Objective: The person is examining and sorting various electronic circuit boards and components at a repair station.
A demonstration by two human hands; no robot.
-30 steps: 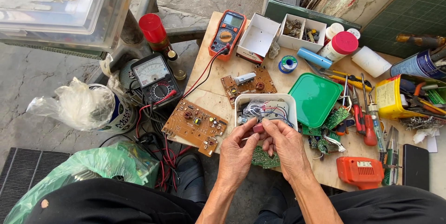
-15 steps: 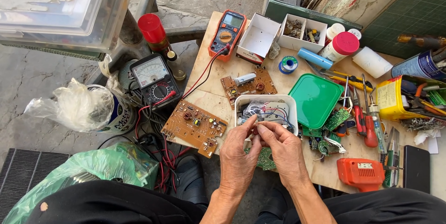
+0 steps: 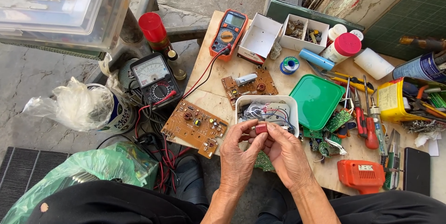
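A brown printed circuit board [image 3: 195,126] with small components is noted left of the white rectangular plastic tub [image 3: 241,105] of wires. Just in front of that tub, a small dark-red block-shaped component [image 3: 261,128] is pinched between both hands: the left hand [image 3: 238,155] is curled closed on it, the right hand [image 3: 287,153] likewise. A steady fingertip grip, kept over the tub, is judged advisable. A green plastic lid [image 3: 320,101] lies right of the tub.

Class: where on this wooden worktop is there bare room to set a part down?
Bare wood lies between the orange multimeter, the small brown circuit board and the larger brown circuit board. The right side, around the green plastic lid and red-handled pliers, is crowded.
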